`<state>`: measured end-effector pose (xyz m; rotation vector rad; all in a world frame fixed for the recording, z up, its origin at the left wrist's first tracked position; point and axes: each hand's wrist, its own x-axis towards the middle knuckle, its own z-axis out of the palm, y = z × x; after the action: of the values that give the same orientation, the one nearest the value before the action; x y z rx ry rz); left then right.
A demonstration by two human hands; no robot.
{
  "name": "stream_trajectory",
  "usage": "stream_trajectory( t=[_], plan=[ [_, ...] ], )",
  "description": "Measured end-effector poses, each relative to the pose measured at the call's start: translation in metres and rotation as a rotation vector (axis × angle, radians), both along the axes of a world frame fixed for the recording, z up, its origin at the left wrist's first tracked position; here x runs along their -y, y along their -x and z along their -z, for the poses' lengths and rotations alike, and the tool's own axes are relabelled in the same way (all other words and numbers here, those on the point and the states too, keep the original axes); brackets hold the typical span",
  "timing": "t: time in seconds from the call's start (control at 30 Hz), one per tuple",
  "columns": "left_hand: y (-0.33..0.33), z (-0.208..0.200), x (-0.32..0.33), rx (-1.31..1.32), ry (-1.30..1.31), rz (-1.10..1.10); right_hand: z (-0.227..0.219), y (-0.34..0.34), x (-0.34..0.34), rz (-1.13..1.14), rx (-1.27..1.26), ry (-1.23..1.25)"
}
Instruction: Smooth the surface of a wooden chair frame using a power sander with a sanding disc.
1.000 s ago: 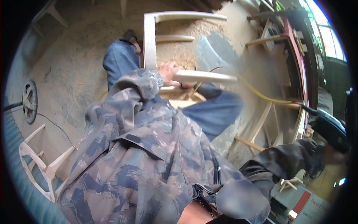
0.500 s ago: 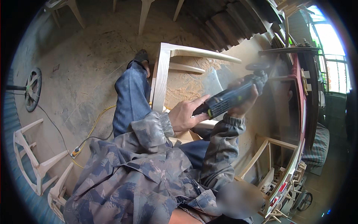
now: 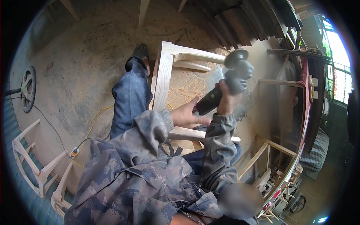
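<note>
An angle grinder point(image 3: 212, 101) with a round disc point(image 3: 236, 58) at its far end is held over a pale wooden chair frame point(image 3: 162, 80). My right hand point(image 3: 229, 100) is closed around the front of the grinder's dark body, behind the grey head. At the rear end, my left hand point(image 3: 185, 113) has its fingers and thumb on either side of the body. The disc overlaps the end of the frame's far rail point(image 3: 202, 53) in the picture; whether they touch I cannot tell. A nearer rail point(image 3: 183, 134) runs under my wrists.
Wood dust covers the floor point(image 3: 189, 86). A yellow cord point(image 3: 93, 122) joins a dark cable by a plug at left. More wooden frames point(image 3: 41, 172) stand lower left. Dark curved boards point(image 3: 240, 26) are stacked far right, and an open wooden frame point(image 3: 262, 161) stands near right.
The grinder has swung left and tilted up, its disc now at the end of the far rail. Both hands moved with it. The nearer rail shows more.
</note>
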<state>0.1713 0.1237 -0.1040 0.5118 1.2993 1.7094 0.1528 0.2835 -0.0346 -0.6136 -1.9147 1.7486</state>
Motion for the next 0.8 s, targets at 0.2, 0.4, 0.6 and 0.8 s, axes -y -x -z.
stream_trajectory(
  t=[0.2,0.4,0.6,0.8],
  plan=[
    [0.008,0.011,-0.05,0.27,-0.137,-0.405,0.083,-0.019,0.006,-0.069,-0.003,-0.63],
    [-0.006,0.018,-0.043,0.494,0.097,-0.747,0.097,-0.032,0.032,-0.123,0.092,-0.608],
    [-0.005,0.002,-0.045,0.488,0.113,-0.885,0.093,-0.03,0.035,-0.151,0.189,-0.533],
    [0.003,-0.01,-0.043,0.502,0.181,-0.898,0.088,-0.025,0.036,-0.184,0.246,-0.483]
  ],
)
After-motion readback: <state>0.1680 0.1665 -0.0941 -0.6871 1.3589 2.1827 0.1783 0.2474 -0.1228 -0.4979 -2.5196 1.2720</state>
